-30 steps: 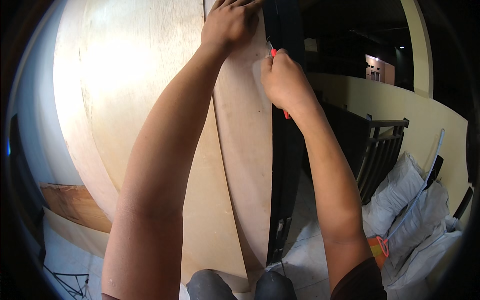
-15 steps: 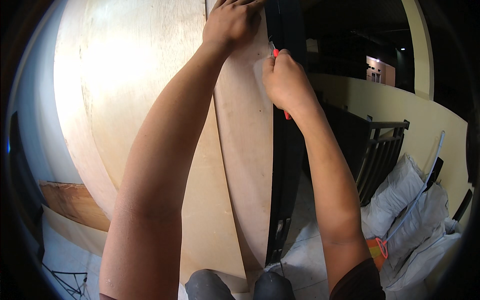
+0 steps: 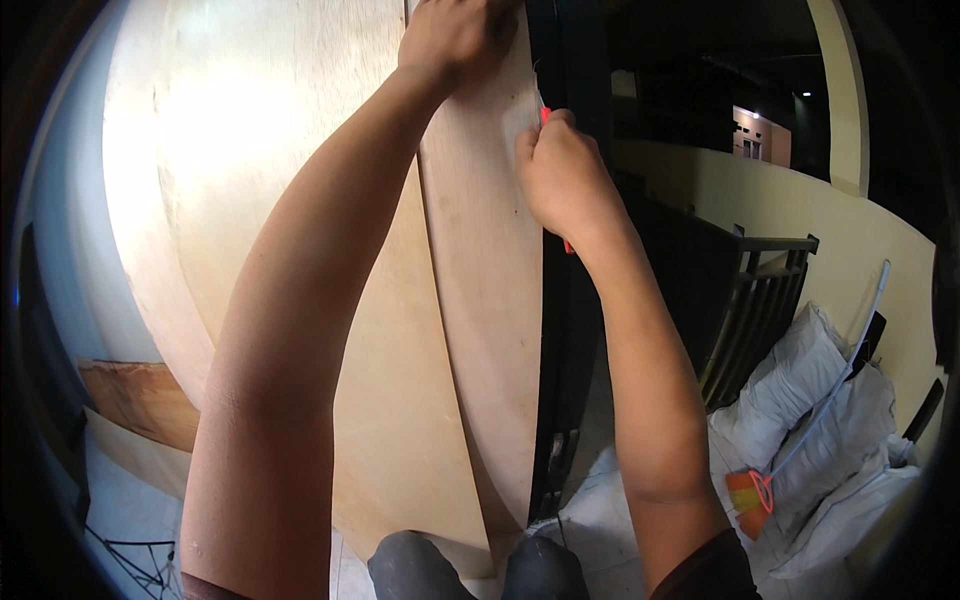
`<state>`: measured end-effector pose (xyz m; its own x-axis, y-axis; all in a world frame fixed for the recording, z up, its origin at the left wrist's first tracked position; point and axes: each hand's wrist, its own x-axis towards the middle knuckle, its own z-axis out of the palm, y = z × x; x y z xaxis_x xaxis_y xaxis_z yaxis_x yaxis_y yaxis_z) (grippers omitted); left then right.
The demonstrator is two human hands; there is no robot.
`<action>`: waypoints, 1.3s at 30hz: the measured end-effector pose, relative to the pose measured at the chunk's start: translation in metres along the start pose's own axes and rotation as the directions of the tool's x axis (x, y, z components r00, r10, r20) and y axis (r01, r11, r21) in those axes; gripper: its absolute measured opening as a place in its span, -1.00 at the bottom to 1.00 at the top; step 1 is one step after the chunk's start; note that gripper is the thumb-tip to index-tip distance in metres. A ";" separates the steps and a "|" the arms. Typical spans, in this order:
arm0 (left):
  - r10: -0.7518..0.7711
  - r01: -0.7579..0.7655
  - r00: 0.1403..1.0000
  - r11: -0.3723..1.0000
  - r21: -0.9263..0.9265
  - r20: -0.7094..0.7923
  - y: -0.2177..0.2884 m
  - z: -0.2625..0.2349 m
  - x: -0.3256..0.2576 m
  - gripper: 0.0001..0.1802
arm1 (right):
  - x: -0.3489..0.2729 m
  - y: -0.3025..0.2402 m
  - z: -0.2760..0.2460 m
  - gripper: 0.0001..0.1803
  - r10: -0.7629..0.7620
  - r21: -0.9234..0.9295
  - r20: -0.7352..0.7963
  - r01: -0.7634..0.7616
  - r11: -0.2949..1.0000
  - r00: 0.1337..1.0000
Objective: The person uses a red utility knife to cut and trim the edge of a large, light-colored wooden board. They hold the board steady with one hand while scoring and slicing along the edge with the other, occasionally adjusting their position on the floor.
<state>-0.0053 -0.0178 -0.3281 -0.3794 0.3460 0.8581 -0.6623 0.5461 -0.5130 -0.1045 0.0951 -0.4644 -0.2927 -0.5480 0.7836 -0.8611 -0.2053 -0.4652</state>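
Observation:
Large pale plywood sheets [image 3: 395, 420] stand in front of me, overlapping, with a narrower plywood strip [image 3: 490, 260] along their right side. High up on that strip rests my left hand [image 3: 452, 42]; its fingers run out of the picture at the top and are partly blurred. My right hand [image 3: 565, 175] is closed around a red-handled utility knife [image 3: 546, 115] at the strip's right edge. The red handle shows above and below the fist. A bit of the strip's edge near the knife tip looks frayed; the blade itself is hardly visible.
A black upright panel [image 3: 572, 300] stands just right of the plywood. Farther right are a dark metal railing [image 3: 755, 300], white stuffed sacks [image 3: 790, 370], an orange-and-yellow broom head [image 3: 745, 492] and a low wall [image 3: 780, 210]. A brown board [image 3: 140, 395] leans at the lower left.
My right hand and the knife have shifted slightly down and left along the strip's edge. My left forearm has moved a little left, its hand still on the plywood.

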 end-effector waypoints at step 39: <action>0.048 -0.040 0.994 0.996 0.075 -0.099 -0.004 0.015 -0.009 -0.50 | -0.132 0.063 0.057 -0.75 0.154 0.095 0.236 -0.180 0.979 0.960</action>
<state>-0.0094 -0.0347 -0.3333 -0.3450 0.4450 0.8264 -0.6929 0.4732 -0.5440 -0.0969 0.1086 -0.6207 -0.3152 -0.7486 0.5834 -0.7506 -0.1796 -0.6359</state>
